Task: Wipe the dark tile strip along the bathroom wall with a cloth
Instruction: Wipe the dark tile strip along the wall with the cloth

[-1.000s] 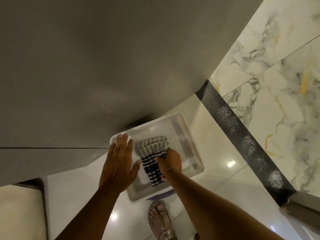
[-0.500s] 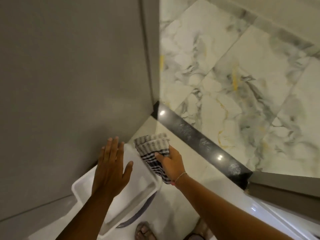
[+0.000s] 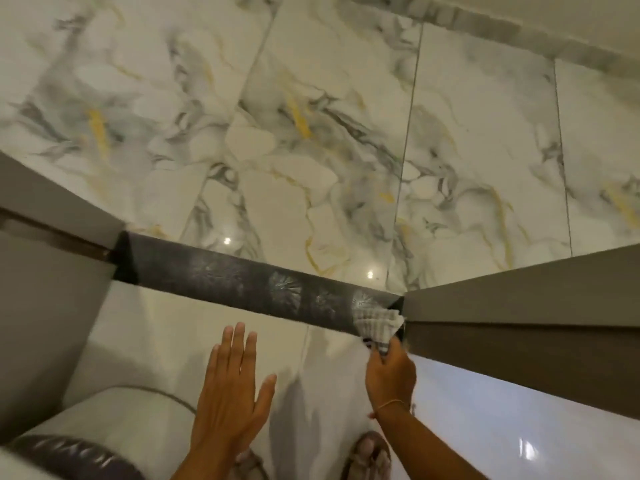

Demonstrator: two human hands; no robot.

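Note:
A dark tile strip with pale flower patterns runs across the marble wall, from the grey panel on the left to the grey panel on the right. My right hand grips a grey and dark striped cloth and presses it against the right end of the strip, in the corner by the right panel. My left hand hovers flat with fingers spread in front of the pale tile below the strip, holding nothing.
Marble wall tiles with grey and gold veins rise above the strip. Grey panels stand at left and right. A white container rim sits at lower left. A sandalled foot shows on the glossy floor.
The view swung up from the white tray to the wall. My right hand carried the cloth up and right onto the strip's right end. My left hand rose off the tray.

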